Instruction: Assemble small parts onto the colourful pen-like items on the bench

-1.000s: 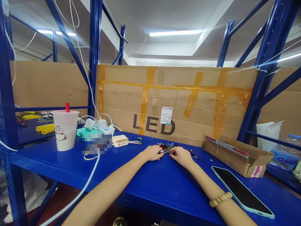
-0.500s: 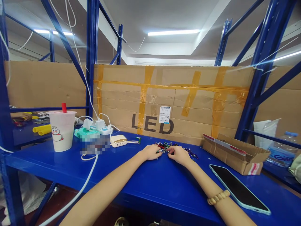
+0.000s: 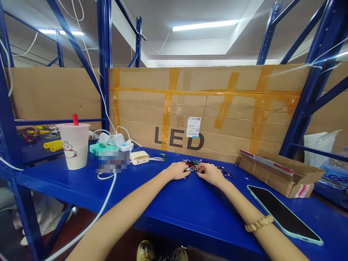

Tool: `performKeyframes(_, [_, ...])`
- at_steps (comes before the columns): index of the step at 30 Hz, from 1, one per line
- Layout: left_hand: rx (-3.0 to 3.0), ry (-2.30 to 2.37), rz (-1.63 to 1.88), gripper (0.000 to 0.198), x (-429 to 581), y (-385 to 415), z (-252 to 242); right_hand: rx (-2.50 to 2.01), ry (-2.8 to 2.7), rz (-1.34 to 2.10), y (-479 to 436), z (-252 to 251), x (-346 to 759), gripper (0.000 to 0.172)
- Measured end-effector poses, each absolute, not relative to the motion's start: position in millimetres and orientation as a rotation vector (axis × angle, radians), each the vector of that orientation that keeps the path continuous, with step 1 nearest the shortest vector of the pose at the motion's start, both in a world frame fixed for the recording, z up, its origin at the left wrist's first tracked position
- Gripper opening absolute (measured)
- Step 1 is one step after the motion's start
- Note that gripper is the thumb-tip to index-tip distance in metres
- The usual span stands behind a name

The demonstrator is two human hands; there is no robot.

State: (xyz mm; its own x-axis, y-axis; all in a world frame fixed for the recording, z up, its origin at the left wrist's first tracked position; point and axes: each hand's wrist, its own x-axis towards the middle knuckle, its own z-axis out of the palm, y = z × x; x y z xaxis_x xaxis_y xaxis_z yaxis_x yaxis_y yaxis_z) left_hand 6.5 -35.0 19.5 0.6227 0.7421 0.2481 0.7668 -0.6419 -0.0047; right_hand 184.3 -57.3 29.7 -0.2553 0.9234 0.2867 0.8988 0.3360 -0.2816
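Observation:
A loose pile of small, shiny metallic pieces (image 3: 194,162) in red, green, blue and purple lies on the blue shelf top (image 3: 174,203). They are too small for me to tell their kind. My left hand (image 3: 178,170) rests at the pile's left side with its fingers curled in. By its fingertips is a green and silver piece (image 3: 187,169). From the right, my right hand (image 3: 210,173) reaches into the pile, thumb and fingers drawn together. What either hand grips is hidden or too small to make out. A beaded bracelet (image 3: 259,223) circles my right wrist.
Right of my hands are an open cardboard box (image 3: 285,174) and a phone (image 3: 284,214). On the left stand a drink cup (image 3: 74,148), a white power bank (image 3: 139,157), a power strip (image 3: 123,145) and cables. A large cardboard sheet (image 3: 141,108) walls off the back.
The view has tilted down and shifted slightly left, so my shoes show more below the shelf. Both hands stay at the pile, with small finger movements.

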Motion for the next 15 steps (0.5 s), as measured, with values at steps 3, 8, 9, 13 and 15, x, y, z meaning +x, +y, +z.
performKeyframes(3, [-2.721, -1.274, -0.34, 0.034, 6.5, -34.4, 18.6, -1.608, -2.219, 0.084, -55.5, 29.0, 185.6, 0.018])
performKeyframes(8, [-2.708, -1.282, -0.318, 0.033, 6.7, -33.7, 18.1, -1.599, -2.255, 0.09, -52.9, 27.8, 186.6, 0.016])
performKeyframes(9, [-2.706, -1.281, -0.315, 0.033, 6.7, -33.7, 18.2, -1.591, -2.267, 0.089, -52.9, 27.8, 186.6, 0.016])
performKeyframes(13, [-2.709, -1.271, -0.319, 0.033, 7.0, -34.3, 18.8, -1.586, -2.29, 0.08, -54.5, 28.6, 185.7, 0.017])
performKeyframes(15, [-2.711, -1.275, -0.323, 0.033, 7.1, -34.7, 19.0, -1.593, -2.297, 0.086, -55.7, 29.0, 184.8, 0.019])
